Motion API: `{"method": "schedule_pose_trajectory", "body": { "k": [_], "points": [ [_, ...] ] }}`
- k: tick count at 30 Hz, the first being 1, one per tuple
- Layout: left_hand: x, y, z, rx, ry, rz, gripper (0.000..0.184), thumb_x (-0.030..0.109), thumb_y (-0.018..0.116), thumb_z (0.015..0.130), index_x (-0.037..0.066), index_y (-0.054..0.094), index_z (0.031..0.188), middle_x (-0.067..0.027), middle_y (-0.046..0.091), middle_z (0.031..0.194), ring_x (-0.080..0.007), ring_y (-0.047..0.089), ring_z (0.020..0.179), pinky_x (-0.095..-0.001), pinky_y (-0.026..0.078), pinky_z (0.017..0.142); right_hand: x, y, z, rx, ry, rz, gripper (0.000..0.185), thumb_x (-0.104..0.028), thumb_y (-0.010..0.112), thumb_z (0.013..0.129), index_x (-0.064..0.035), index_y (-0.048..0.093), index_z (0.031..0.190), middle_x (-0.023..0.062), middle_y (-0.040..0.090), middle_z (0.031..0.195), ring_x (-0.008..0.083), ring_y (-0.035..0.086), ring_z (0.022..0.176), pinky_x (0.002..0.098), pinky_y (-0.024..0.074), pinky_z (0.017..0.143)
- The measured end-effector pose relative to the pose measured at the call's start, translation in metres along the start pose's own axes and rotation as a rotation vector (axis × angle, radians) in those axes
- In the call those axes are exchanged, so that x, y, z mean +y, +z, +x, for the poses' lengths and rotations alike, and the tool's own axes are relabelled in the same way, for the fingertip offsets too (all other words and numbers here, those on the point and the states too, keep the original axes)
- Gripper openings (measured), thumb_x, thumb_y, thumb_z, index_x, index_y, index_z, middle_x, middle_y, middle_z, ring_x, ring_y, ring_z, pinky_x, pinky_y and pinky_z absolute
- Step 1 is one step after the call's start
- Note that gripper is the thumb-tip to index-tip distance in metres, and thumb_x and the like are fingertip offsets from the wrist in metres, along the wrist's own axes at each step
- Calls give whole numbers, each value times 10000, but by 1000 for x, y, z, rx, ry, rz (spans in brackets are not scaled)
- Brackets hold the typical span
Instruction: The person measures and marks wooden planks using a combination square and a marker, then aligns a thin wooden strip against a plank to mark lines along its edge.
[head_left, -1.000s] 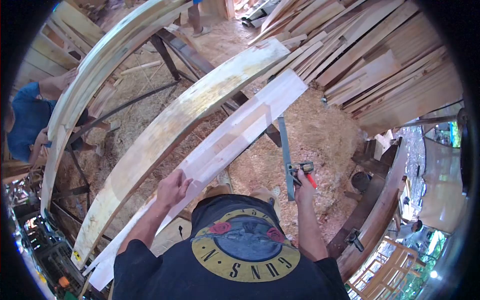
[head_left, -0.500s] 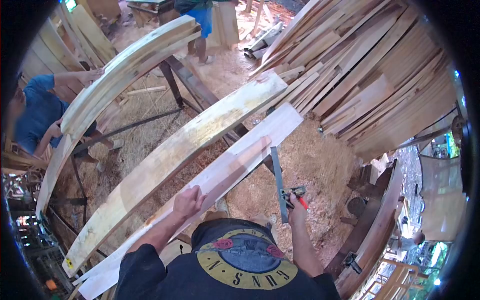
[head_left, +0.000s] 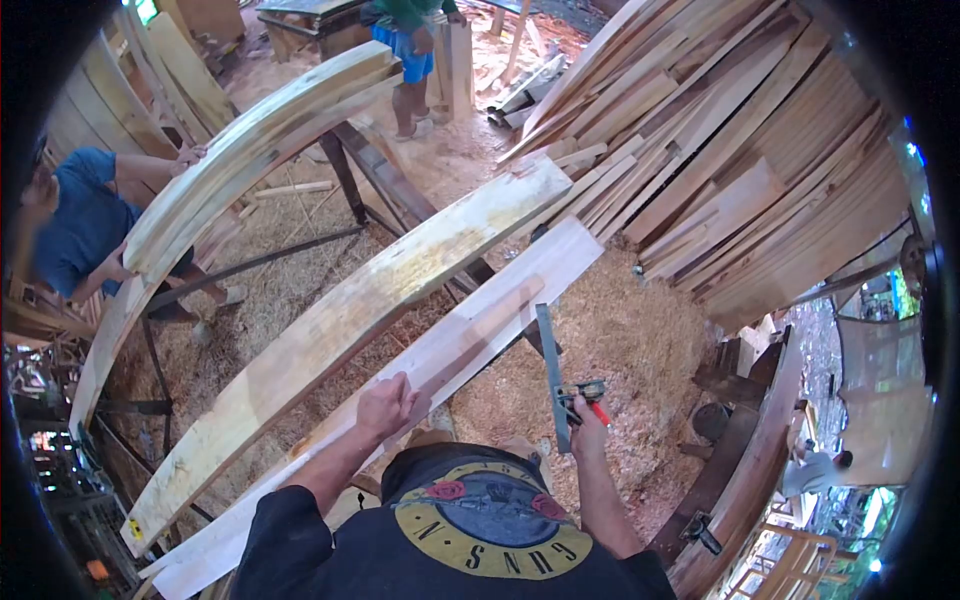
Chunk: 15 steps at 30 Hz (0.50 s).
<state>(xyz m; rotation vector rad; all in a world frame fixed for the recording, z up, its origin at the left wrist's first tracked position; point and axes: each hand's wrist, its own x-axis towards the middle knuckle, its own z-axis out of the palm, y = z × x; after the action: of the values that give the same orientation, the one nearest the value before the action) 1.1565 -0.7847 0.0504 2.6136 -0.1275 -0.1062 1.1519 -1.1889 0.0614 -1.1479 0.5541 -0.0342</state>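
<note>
A long pale board [head_left: 570, 250] runs diagonally in front of me, with a shorter piece of wood [head_left: 515, 305] lying along it. My left hand [head_left: 388, 408] is closed in a fist over the board; whether anything is inside the fingers is hidden. To the right of the board, my right hand [head_left: 590, 430] grips a combination square [head_left: 552, 365], its steel blade pointing up and away from me near the board's edge. A red pencil or pen [head_left: 600, 414] sticks out from the same hand.
Beyond lies a thick curved timber [head_left: 340, 300] on a metal stand [head_left: 345, 180]. Farther left, a person in blue [head_left: 85, 215] has hands on another curved timber [head_left: 260, 125]. Stacked planks [head_left: 700, 150] fill the right back. Someone in blue shorts [head_left: 408, 60] stands behind. Shavings [head_left: 630, 320] cover the ground.
My right hand and the square have shifted slightly down and left. My left fist has moved a little to the right. The person in blue shorts has come further into view.
</note>
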Motion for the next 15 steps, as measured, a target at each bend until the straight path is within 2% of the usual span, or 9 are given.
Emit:
{"method": "schedule_pose_trajectory", "body": {
  "k": [2, 6, 7, 8, 10, 13, 15],
  "points": [
    [6, -1, -3, 47, -28, -19, 376, 352, 674, 920, 53, 591, 1133, -182, 652, 850, -393, 660, 803, -497, 528, 694, -2, 2, 1, -9, -2, -19, 231, -86, 675, 965, -117, 565, 1165, 12, 668, 981, 136, 655, 840, 312, 552, 723],
    [4, 5, -11, 152, 10, -5, 440, 284, 686, 885, 56, 594, 1249, -170, 614, 930, -373, 633, 920, -478, 511, 752, -2, 5, 4, -20, -42, -23, 215, -74, 675, 954, -110, 569, 1138, 10, 661, 968, 140, 655, 826, 314, 551, 722],
    [2, 5, -14, 130, 52, 52, 493, 275, 704, 841, 69, 595, 1275, -190, 600, 1069, -381, 570, 1071, -490, 467, 862, 0, 2, 5, -7, -35, -21, 206, -73, 675, 952, -107, 573, 1128, 9, 659, 967, 141, 654, 827, 314, 550, 727],
    [10, -1, -15, 226, 106, 188, 528, 328, 733, 820, 104, 603, 1279, -195, 523, 1308, -405, 501, 1183, -525, 393, 971, 2, 0, 6, 7, -24, -19, 197, -73, 676, 949, -103, 578, 1118, 8, 657, 966, 143, 654, 827, 314, 549, 732],
    [11, 5, -13, 288, 21, 172, 580, 359, 752, 797, 100, 597, 1292, -204, 470, 1418, -432, 441, 1278, -554, 332, 1053, 4, -3, 10, 23, -12, -15, 200, -32, 649, 948, -84, 587, 1131, 29, 660, 987, 159, 661, 840, 318, 553, 766],
    [22, -6, -5, 305, 53, 182, 607, 333, 773, 789, 100, 587, 1318, -219, 461, 1442, -428, 442, 1304, -543, 334, 1079, 6, -6, 18, 18, -29, -22, 236, -1, 622, 953, -77, 595, 1175, 52, 686, 1013, 179, 684, 860, 329, 567, 793],
    [42, -23, 6, 346, 140, 36, 551, 271, 779, 786, 90, 595, 1273, -242, 476, 1401, -408, 470, 1274, -528, 375, 1047, -3, 0, 14, 23, -42, -17, 236, 2, 621, 950, -82, 595, 1169, 46, 684, 994, 176, 683, 851, 330, 567, 787]
  ]
}}
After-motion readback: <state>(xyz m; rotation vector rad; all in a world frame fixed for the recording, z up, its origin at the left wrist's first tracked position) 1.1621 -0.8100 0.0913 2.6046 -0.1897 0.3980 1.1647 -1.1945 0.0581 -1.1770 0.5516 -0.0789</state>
